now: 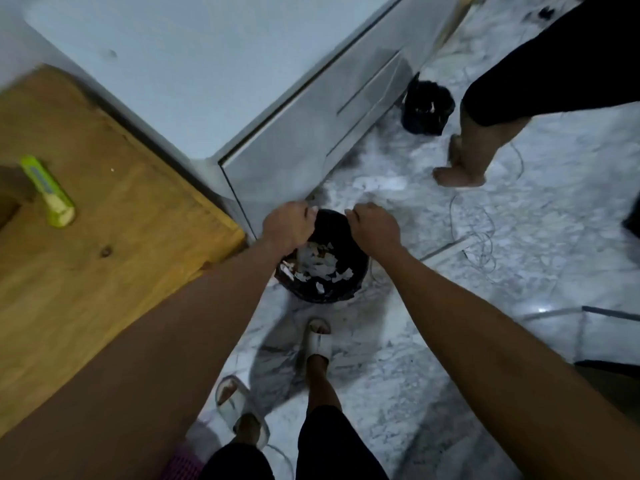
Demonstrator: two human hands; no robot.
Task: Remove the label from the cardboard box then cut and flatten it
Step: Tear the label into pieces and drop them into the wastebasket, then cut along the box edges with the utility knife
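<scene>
1. Marble floor [485, 237], white/grey veined, fills right & bottom of view; thin wires [474, 233] loop across it on the right.
2. White cabinet [311, 126] w/ drawer fronts runs diagonally at top centre.
3. Wooden tabletop [104, 237] on the left, corner ending just beside the bin.
4. Second person's bare leg [474, 147] top right, foot on floor; a 2nd small black bin [427, 105] just beside it, against the cabinet.
5. Black bin [325, 261] on floor, centre, partly full of torn white paper scraps [318, 268].
6. Own feet in white slides [317, 341] below the bin.
7. Left hand [287, 226] over the bin's left rim, fingers curled under; what its grip pinches – cannot tell.
8. Right hand [375, 226] over the bin's right rim, fingers curled down, fingertips hidden; grip contents – cannot tell.
9. Green box cutter [48, 192] lies on tabletop, far left, well apart from both hands.
10. Cardboard box & label: not identifiable in view.
</scene>
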